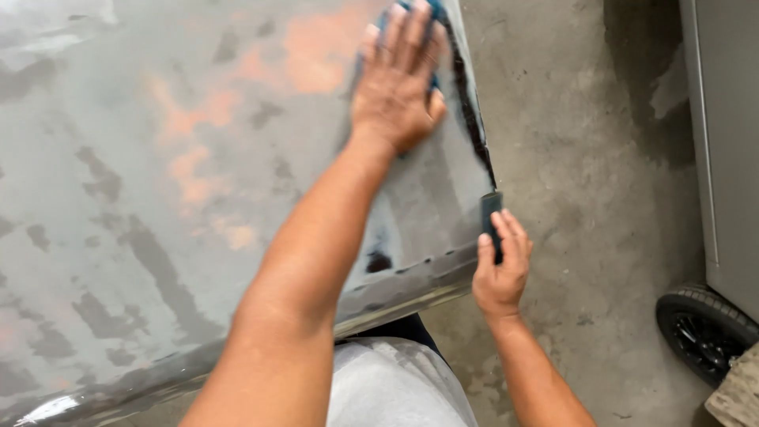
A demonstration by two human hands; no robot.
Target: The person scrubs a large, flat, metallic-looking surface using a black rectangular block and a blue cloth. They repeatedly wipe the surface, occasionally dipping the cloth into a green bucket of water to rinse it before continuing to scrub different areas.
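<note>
A: Head view. Left hand lies flat, palm down, fingers spread and pointing away from the body, pressed on a blue pad. Only slivers of the pad show: past the fingertips, and beside the thumb on the side toward the panel's edge. The rest is hidden under the palm.

B: What's below the pad?

A: A large grey sanded panel, worn through in orange-pink patches with dark blotches. One orange patch sits just beside the left hand, on its far-left side. The panel's dark right edge runs close past the thumb side of that hand and down toward the right hand.

B: Right hand?

A: Right hand is well below the left one, nearer the body, at the panel's lower right corner. Fingers are curled, closed around a small dark block that stands up out of the fist and touches the panel's edge. What the block is, I cannot tell.

B: Surroundings?

A: Concrete floor to the right of both hands. Well off right of the right hand, a black tyre under a pale grey vehicle body. Light grey clothing between the forearms.
</note>
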